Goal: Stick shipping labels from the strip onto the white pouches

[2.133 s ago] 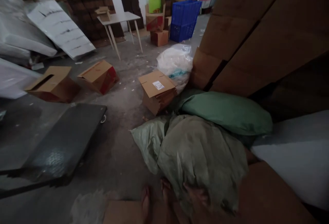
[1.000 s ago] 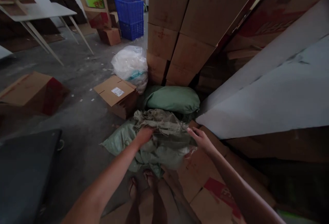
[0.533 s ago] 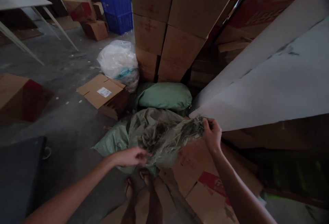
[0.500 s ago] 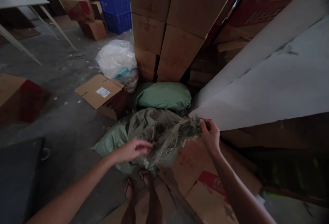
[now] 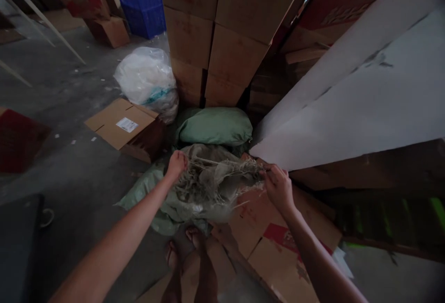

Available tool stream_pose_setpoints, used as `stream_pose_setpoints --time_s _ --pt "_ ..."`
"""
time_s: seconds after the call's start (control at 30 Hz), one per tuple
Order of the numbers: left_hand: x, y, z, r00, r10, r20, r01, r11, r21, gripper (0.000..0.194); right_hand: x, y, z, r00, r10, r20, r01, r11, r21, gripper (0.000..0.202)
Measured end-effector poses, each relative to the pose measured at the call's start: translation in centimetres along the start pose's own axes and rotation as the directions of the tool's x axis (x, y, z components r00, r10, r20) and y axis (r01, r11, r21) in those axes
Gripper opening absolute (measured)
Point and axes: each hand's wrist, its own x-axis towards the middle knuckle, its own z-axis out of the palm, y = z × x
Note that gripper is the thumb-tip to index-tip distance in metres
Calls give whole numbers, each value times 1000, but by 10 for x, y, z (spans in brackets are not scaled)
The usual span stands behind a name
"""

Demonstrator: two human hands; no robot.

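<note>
A grey-green woven sack (image 5: 208,180) with a frayed, stringy mouth hangs between my hands. My left hand (image 5: 177,164) is closed on its frayed edge at the left, and my right hand (image 5: 278,184) pinches the edge at the right. The edge is stretched between them, with loose strands hanging down. Beneath lies paler green sack material (image 5: 142,189) on the floor. A full green sack (image 5: 215,126) rests just beyond, against the stacked cartons.
Stacked cartons (image 5: 239,57) rise ahead, beside a white pillar (image 5: 347,94). A clear plastic bag (image 5: 146,78) and an open carton (image 5: 121,122) stand left. Flattened cardboard (image 5: 257,228) lies at right, near my feet. Blue crates (image 5: 141,3) stand farther back.
My left hand has moved up and closed on the frayed edge, where before it was loose beside the sack. The sack's mouth is now spread wider. The view has shifted slightly right.
</note>
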Motion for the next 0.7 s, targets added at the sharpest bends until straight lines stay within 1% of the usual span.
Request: stream_pose_setpoints --time_s 0.07,0.13,0.2,0.23,0.3,0.33,0.4,0.43,0.47,0.5,0.53,0.57,0.6,0.63,0.67,0.7 --pt "11 19 -9 998 40 -41 -45 991 -126 30 -6 2 6 999 43 -25 -45 997 -62 19" --pt "15 40 -13 989 116 -93 -135 964 -228 26 -7 1 13 990 115 -87 -123 988 -94 21" --pt "15 62 -19 963 202 -177 -247 924 -291 26 -3 0 16 969 179 -169 -193 979 -72 22" --pt "16 72 -23 943 239 -232 -304 902 -305 26 0 1 16 954 210 -213 -225 973 -50 22" --pt "20 91 -38 882 295 -367 -416 854 -312 25 6 7 12 905 298 -303 -313 950 -2 23" --pt "24 100 -49 846 311 -434 -464 829 -311 24 7 12 8 868 353 -350 -368 929 25 24" --pt "34 114 -76 770 314 -556 -536 791 -296 18 3 24 -3 782 459 -422 -474 877 77 26" --pt "40 118 -93 733 299 -611 -550 788 -275 15 -5 32 -9 751 496 -436 -514 853 85 27" --pt "46 119 -109 690 274 -670 -547 804 -234 14 -17 41 -15 737 519 -432 -547 834 70 28" --pt "50 118 -126 637 244 -731 -530 828 -185 13 -34 51 -20 750 530 -396 -566 824 29 28" --pt "52 114 -142 577 218 -787 -506 852 -134 13 -55 62 -25 780 533 -328 -572 820 -30 27" --pt "51 107 -156 529 201 -825 -481 871 -97 14 -79 73 -29 813 535 -229 -566 818 -100 26" --pt "47 97 -168 475 181 -861 -467 881 -73 13 -105 84 -32 836 539 -106 -549 817 -175 24" --pt "39 85 -178 428 160 -890 -451 891 -57 11 -131 95 -34 831 555 29 -532 809 -252 22" --pt "28 73 -184 420 146 -895 -426 903 -52 5 -154 103 -35 794 585 167 -514 792 -331 20" --pt "13 61 -188 387 131 -913 -406 913 -41 3 -173 109 -34 730 623 280 -495 765 -412 19"
